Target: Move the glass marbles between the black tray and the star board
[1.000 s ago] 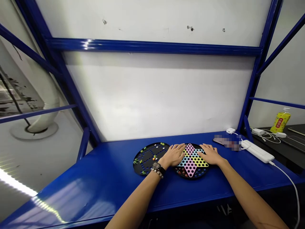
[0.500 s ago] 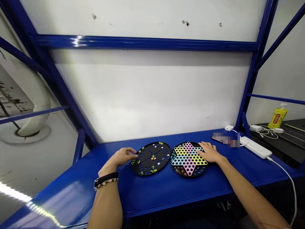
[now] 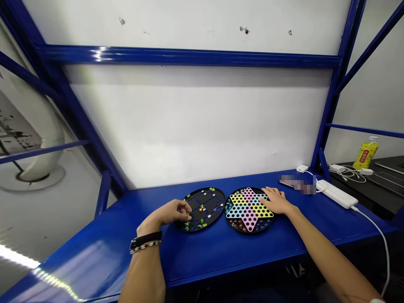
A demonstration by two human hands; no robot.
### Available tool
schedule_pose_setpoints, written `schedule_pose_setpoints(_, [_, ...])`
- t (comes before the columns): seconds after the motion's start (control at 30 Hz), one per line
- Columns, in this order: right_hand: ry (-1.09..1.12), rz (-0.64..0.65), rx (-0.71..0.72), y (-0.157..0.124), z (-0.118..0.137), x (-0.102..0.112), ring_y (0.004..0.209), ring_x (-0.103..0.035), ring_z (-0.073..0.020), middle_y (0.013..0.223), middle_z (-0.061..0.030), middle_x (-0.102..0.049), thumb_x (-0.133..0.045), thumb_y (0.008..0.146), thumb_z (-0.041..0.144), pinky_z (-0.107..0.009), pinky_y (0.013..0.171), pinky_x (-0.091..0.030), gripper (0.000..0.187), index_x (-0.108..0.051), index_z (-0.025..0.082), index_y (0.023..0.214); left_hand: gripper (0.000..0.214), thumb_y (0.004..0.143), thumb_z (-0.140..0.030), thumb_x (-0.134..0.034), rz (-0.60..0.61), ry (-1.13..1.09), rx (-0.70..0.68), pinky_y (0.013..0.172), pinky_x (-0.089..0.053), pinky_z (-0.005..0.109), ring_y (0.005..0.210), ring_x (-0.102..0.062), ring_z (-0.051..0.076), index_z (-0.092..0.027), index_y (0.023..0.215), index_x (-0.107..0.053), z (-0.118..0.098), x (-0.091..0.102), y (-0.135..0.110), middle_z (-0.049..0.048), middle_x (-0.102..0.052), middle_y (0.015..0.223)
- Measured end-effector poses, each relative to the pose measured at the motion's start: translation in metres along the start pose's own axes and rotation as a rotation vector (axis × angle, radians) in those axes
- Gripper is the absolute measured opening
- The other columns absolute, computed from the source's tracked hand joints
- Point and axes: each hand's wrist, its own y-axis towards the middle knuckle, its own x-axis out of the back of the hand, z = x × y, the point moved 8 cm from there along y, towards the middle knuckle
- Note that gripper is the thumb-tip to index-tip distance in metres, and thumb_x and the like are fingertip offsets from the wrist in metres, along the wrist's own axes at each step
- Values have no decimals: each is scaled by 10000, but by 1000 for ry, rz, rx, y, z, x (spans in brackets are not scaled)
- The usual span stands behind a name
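Two round black game boards lie side by side on a blue shelf (image 3: 221, 252). The left board (image 3: 206, 206) has blue holes and several small marbles. The right board (image 3: 244, 210) shows a pink, yellow and light-blue star with holes. My left hand (image 3: 172, 213) rests at the left board's left edge, fingers curled in a pinch over the marbles; what it holds is too small to see. My right hand (image 3: 277, 202) lies flat with spread fingers on the right side of the star board. A black watch and a bead bracelet sit on my left wrist.
A white power strip (image 3: 336, 194) with a cable and a blurred flat object (image 3: 296, 184) lie at the shelf's right end. A yellow drink bottle (image 3: 365, 155) and chargers stand on a black table at far right. Blue frame posts and a white wall close off the back.
My left hand left the star board, swung out to the left board's left edge, then closed its fingers over the marbles there. My right hand stayed flat on the star board.
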Motion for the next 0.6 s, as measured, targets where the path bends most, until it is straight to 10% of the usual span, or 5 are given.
schedule_pose_setpoints(0.6, [-3,-3,-2,0,-1,0,1511,-73,-304,1653,-59,-162,-164,934,696,-518,1177,-118,781,-219,246,1571,211,531,-414,-711,177,50,135,580,-429,269,594,-568,169,-217,584,-658,-21,-26,-27,-14,-630,567])
